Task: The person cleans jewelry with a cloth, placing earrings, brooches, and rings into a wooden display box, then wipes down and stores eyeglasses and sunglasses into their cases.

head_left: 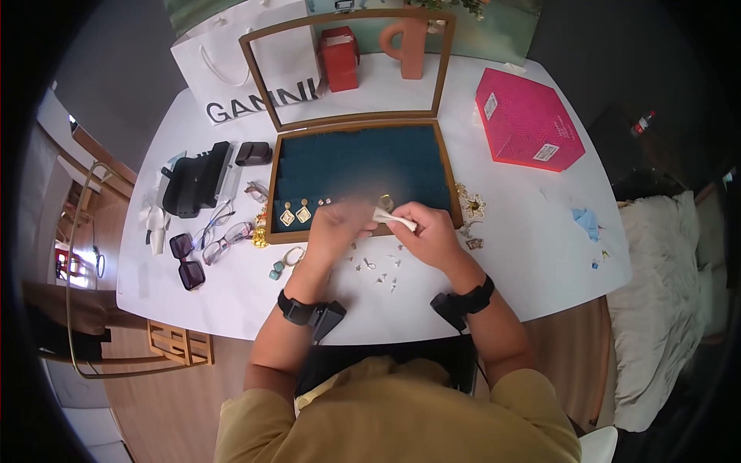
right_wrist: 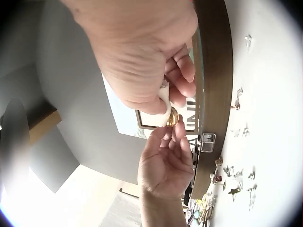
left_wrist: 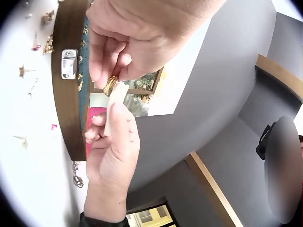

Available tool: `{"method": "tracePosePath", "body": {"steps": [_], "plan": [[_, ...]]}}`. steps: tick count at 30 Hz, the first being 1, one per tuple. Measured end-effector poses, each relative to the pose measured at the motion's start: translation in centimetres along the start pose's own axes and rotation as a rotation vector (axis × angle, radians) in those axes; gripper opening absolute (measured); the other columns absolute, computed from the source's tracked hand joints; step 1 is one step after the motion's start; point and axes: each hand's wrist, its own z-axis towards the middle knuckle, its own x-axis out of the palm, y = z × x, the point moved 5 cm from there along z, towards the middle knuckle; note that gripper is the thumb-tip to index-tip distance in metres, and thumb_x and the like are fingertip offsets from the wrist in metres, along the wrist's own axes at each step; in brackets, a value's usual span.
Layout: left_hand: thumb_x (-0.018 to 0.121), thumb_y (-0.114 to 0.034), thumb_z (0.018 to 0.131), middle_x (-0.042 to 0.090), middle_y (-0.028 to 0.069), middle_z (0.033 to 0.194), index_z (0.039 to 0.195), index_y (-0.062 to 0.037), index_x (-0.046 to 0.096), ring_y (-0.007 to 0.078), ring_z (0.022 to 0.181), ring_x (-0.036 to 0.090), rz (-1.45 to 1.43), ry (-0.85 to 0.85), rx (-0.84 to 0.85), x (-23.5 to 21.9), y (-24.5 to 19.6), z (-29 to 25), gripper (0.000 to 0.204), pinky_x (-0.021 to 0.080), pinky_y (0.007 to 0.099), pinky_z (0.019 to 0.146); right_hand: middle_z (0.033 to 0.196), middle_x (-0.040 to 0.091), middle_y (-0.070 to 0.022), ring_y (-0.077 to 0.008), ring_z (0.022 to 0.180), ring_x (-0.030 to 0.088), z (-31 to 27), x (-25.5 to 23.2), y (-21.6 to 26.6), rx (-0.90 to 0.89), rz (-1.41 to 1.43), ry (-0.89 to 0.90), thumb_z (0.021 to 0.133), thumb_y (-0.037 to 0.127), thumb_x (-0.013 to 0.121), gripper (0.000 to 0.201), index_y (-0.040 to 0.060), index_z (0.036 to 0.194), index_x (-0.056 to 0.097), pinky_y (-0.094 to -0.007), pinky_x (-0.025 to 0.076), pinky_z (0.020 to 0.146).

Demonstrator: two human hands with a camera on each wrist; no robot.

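My left hand [head_left: 337, 228] pinches a small ribbed gold piece of jewelry [left_wrist: 110, 86] at its fingertips; whether it is a ring or an earring I cannot tell. Between the thumb and fingers of my right hand [head_left: 427, 235] is a folded white cloth [head_left: 395, 219], its end right at the gold piece in both wrist views. Both hands are over the front edge of a wooden jewelry box [head_left: 449, 162] with dark teal lining. Inside it lie diamond-shaped drop earrings [head_left: 303, 211], and a gold ring [head_left: 385, 201] shows beside the hands.
The box's framed lid [head_left: 445, 62] stands raised. Several small studs [head_left: 370, 264] are scattered before the box. Sunglasses [head_left: 185, 262], eyeglasses [head_left: 224, 245] and a black case [head_left: 197, 181] lie left. A pink box [head_left: 525, 116] is at right, a white paper bag [head_left: 224, 69] behind.
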Motion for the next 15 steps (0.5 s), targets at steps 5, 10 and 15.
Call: {"method": "tracePosePath", "body": {"steps": [5,10,15], "plan": [[0.063,-0.012,0.093,0.070,0.0035,0.085,0.099,0.0007,0.069,0.0070,0.072,0.065,0.030,0.006,0.036,-0.5,0.2,0.2,0.016,0.053,0.0188,0.064,0.067,0.064,-0.0019,-0.0028,0.058,0.054,-0.3,0.6,0.9,0.006,-0.054,0.149,0.084,0.010,0.071,0.012,0.0011,0.090,0.065,-0.0212,0.043,0.052],[0.063,-0.012,0.094,0.068,0.0014,0.083,0.100,0.0005,0.068,0.0056,0.071,0.060,0.095,0.068,0.157,0.1,0.9,0.2,0.015,0.051,0.0191,0.066,0.065,0.063,-0.0022,-0.0048,0.056,0.057,0.2,-0.7,-0.7,0.052,0.025,-0.180,0.086,0.011,0.068,0.012,0.0011,0.089,0.064,-0.0219,0.043,0.052],[0.060,-0.010,0.095,0.066,0.0006,0.083,0.102,0.0006,0.066,0.0056,0.075,0.059,0.221,0.123,0.229,0.1,1.0,0.2,0.014,0.050,0.0199,0.071,0.066,0.061,0.0004,-0.0042,0.057,0.055,0.2,-0.2,-1.1,0.228,0.336,0.028,0.088,0.012,0.066,0.012,0.0000,0.090,0.063,-0.0195,0.043,0.052]]}}
